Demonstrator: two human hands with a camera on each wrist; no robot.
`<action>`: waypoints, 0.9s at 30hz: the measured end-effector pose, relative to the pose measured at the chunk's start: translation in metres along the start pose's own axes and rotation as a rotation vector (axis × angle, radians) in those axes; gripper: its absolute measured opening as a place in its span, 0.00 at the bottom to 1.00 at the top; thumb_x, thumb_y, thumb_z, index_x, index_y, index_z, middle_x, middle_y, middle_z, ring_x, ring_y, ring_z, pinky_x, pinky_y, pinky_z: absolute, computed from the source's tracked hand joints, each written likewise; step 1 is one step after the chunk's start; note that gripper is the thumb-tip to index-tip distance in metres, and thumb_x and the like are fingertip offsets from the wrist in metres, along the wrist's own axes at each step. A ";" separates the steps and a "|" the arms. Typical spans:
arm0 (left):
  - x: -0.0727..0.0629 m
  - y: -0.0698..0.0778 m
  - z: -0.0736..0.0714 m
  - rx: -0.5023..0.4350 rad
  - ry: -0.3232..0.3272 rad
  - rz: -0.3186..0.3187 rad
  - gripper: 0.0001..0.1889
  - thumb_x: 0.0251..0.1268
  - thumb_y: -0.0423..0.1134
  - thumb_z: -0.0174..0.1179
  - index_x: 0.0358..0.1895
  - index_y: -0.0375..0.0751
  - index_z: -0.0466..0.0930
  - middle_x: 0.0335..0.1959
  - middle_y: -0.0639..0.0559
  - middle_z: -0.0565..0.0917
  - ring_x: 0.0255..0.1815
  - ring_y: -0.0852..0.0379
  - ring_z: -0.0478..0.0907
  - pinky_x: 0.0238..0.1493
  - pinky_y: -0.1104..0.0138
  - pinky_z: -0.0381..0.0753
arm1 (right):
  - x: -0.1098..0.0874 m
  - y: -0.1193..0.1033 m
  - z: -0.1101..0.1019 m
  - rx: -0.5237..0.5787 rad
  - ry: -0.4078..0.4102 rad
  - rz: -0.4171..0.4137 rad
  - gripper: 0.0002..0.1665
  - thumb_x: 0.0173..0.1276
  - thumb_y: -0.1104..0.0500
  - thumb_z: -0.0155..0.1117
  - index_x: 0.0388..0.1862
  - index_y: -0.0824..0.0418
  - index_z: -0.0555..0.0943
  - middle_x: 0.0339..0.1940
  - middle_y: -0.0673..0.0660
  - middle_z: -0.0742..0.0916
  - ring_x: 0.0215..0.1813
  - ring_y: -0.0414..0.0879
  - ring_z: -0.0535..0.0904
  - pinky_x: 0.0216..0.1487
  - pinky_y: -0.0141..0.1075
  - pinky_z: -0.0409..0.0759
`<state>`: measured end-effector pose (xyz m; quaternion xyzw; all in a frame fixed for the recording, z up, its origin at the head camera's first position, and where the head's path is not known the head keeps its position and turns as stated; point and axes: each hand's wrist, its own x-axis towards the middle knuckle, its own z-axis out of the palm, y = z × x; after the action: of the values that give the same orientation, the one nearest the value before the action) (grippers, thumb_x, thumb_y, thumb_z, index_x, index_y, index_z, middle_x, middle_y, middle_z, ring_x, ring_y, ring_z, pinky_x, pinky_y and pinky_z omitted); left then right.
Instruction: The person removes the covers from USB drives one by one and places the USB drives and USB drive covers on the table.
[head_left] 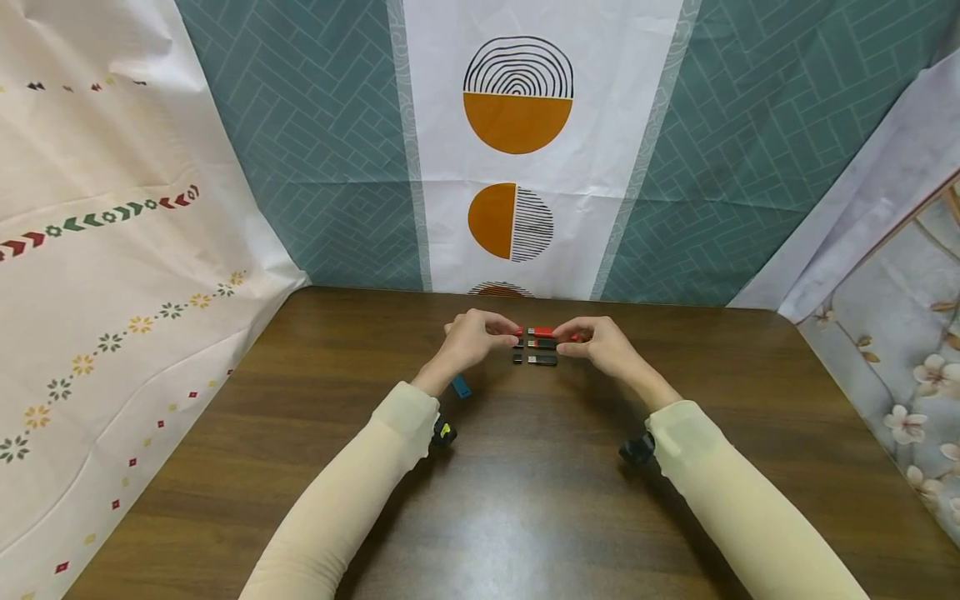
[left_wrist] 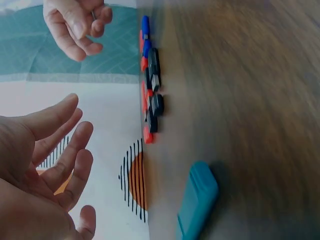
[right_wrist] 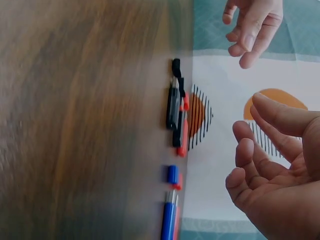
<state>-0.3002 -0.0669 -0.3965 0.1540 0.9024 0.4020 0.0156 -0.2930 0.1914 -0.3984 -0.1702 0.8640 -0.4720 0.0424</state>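
USB sticks lie in rows near the table's back edge, their caps off beside them. In the head view these are a red stick (head_left: 542,332), a black stick with a red part (head_left: 542,343) and a black stick (head_left: 542,361) with a black cap (head_left: 517,359). Left of them hovers my left hand (head_left: 472,342), fingers loosely bent, holding nothing. My right hand (head_left: 600,346) hangs on the other side, also holding nothing. Below it in the right wrist view lie a blue stick (right_wrist: 168,220) and a blue cap (right_wrist: 173,174), which the hand hides from the head view.
A small teal-blue object (head_left: 461,387) lies on the brown wooden table (head_left: 525,467), beside my left wrist. Patterned cloth (head_left: 337,167) hangs directly behind the table's back edge. More cloth (head_left: 112,292) drapes along the left side, and a floral cloth (head_left: 907,375) along the right.
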 end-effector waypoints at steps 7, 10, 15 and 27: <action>-0.010 -0.014 -0.013 -0.012 -0.015 -0.022 0.13 0.70 0.44 0.70 0.52 0.45 0.91 0.46 0.54 0.91 0.53 0.48 0.80 0.67 0.39 0.53 | -0.005 -0.008 0.009 0.010 -0.030 0.001 0.17 0.69 0.65 0.73 0.55 0.69 0.86 0.48 0.63 0.88 0.46 0.55 0.75 0.46 0.43 0.73; -0.014 -0.019 -0.018 -0.023 -0.028 -0.007 0.13 0.71 0.43 0.70 0.53 0.44 0.90 0.46 0.53 0.91 0.51 0.49 0.82 0.70 0.35 0.49 | -0.006 -0.009 0.012 0.019 -0.034 -0.001 0.17 0.69 0.64 0.73 0.55 0.70 0.86 0.45 0.61 0.87 0.44 0.56 0.74 0.45 0.43 0.73; -0.021 -0.030 -0.026 -0.033 -0.080 0.007 0.13 0.71 0.42 0.69 0.54 0.42 0.90 0.46 0.53 0.91 0.50 0.48 0.82 0.73 0.33 0.48 | -0.009 -0.012 0.016 0.047 -0.065 -0.011 0.16 0.70 0.64 0.72 0.55 0.70 0.86 0.44 0.61 0.86 0.41 0.56 0.75 0.41 0.40 0.74; -0.033 -0.050 -0.047 -0.011 -0.227 0.012 0.15 0.71 0.39 0.70 0.56 0.38 0.89 0.51 0.48 0.90 0.55 0.48 0.83 0.60 0.51 0.80 | -0.014 -0.019 0.028 0.054 -0.096 -0.049 0.17 0.70 0.64 0.72 0.55 0.68 0.86 0.53 0.65 0.87 0.42 0.52 0.77 0.43 0.42 0.76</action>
<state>-0.2892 -0.1420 -0.4044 0.2040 0.8917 0.3870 0.1164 -0.2689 0.1642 -0.3993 -0.2126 0.8433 -0.4875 0.0768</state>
